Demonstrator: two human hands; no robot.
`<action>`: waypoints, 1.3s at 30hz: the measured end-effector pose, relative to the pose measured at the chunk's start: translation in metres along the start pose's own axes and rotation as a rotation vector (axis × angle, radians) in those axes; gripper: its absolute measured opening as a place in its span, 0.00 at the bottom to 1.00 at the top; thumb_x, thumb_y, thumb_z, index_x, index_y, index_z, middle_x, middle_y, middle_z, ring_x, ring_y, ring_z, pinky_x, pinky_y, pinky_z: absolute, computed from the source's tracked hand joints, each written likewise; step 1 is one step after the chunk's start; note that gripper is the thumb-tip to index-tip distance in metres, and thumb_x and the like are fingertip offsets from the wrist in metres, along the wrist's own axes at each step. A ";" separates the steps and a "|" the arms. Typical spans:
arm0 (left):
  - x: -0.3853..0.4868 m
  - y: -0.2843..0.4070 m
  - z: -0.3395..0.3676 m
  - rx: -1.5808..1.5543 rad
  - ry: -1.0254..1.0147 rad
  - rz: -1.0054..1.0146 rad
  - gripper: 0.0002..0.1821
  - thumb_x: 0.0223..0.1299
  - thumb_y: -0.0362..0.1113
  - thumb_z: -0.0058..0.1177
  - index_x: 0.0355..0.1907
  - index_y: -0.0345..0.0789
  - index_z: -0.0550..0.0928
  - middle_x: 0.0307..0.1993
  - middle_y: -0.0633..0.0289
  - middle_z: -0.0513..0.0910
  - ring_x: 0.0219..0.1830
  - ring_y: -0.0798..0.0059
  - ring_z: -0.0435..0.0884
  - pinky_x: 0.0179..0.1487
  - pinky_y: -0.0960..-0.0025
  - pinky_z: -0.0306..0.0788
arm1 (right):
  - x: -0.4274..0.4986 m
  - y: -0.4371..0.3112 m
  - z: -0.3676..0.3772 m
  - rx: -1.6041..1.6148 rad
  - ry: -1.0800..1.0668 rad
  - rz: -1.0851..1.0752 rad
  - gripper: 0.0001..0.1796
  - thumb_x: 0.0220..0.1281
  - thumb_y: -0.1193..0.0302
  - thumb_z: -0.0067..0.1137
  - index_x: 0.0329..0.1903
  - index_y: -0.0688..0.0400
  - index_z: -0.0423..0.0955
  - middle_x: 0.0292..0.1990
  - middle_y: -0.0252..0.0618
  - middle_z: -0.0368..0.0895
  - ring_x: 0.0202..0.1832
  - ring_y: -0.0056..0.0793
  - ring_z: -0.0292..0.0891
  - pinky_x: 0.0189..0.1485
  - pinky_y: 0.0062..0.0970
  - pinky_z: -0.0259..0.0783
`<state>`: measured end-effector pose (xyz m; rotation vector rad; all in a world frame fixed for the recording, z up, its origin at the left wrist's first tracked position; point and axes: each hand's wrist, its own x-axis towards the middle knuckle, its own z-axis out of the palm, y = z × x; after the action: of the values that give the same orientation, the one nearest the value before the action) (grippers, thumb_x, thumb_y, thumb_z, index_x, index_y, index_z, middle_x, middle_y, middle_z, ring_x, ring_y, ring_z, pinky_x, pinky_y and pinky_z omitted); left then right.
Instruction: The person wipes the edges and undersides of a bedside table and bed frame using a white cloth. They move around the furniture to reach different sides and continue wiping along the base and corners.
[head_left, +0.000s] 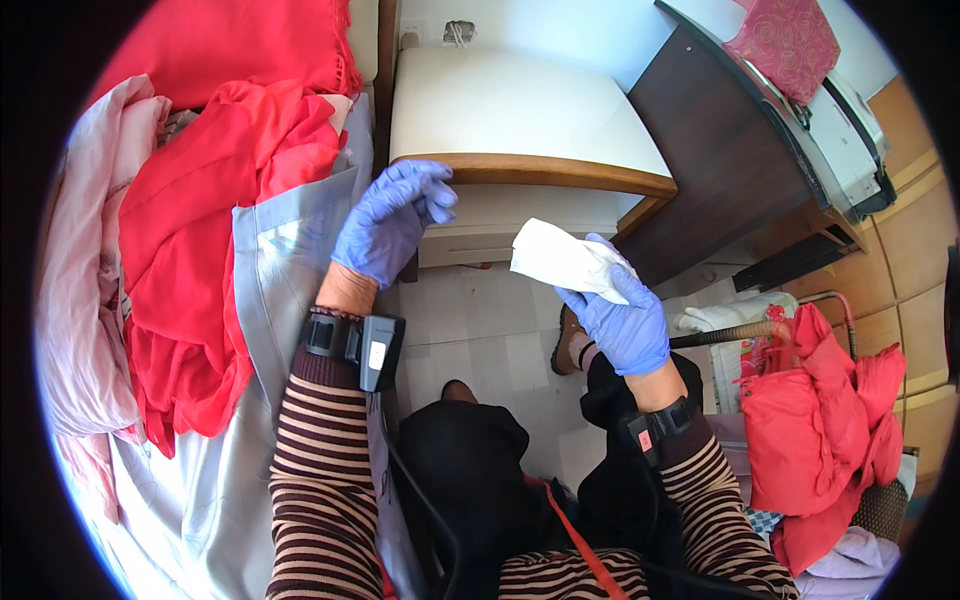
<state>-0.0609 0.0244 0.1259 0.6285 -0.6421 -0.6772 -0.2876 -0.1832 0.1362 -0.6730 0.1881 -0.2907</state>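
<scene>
In a blue-purple disposable glove, my right hand (626, 322) grips a folded white tissue or thin cloth (559, 255) between thumb and fingers. Its loose end sticks out to the left, below the front edge of a bedside cabinet. My left hand (394, 221), gloved the same way, hovers by the cabinet's front left corner. Its fingers are loosely bent and nothing shows in them. The bedside cabinet (517, 112) has a white top, a wooden front edge (547, 169) and a drawer front (480, 247) lower down.
Left is a bed with a grey-blue sheet (292, 225), red cloth (195, 247) and a pink quilt (90, 300). A dark wood desk (720, 142) with a printer (840, 142) stands right. Red clothing (810, 420) hangs over a chair's tubular arm (735, 334). Tiled floor (480, 330) lies below.
</scene>
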 end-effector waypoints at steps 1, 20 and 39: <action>-0.001 0.003 -0.001 -0.035 0.009 0.018 0.18 0.65 0.39 0.48 0.50 0.26 0.77 0.35 0.55 0.82 0.36 0.71 0.78 0.48 0.70 0.71 | 0.000 0.003 -0.004 0.003 -0.006 0.008 0.27 0.67 0.68 0.48 0.66 0.67 0.59 0.64 0.53 0.64 0.68 0.49 0.59 0.70 0.48 0.58; 0.001 0.008 0.007 -0.102 0.106 0.057 0.16 0.62 0.45 0.48 0.41 0.33 0.78 0.28 0.65 0.70 0.25 0.77 0.63 0.38 0.70 0.57 | 0.003 0.032 -0.036 -0.089 0.275 0.000 0.23 0.69 0.68 0.45 0.63 0.65 0.63 0.59 0.49 0.70 0.63 0.42 0.66 0.64 0.42 0.66; 0.005 0.009 -0.014 -0.174 -0.064 0.010 0.24 0.64 0.44 0.43 0.53 0.27 0.76 0.33 0.56 0.79 0.30 0.70 0.68 0.47 0.64 0.62 | -0.025 0.138 -0.108 -0.126 0.396 0.169 0.22 0.69 0.68 0.43 0.63 0.62 0.63 0.56 0.45 0.73 0.59 0.40 0.69 0.63 0.41 0.65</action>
<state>-0.0451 0.0308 0.1246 0.4438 -0.6377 -0.7379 -0.3117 -0.1358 -0.0326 -0.7143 0.6427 -0.2492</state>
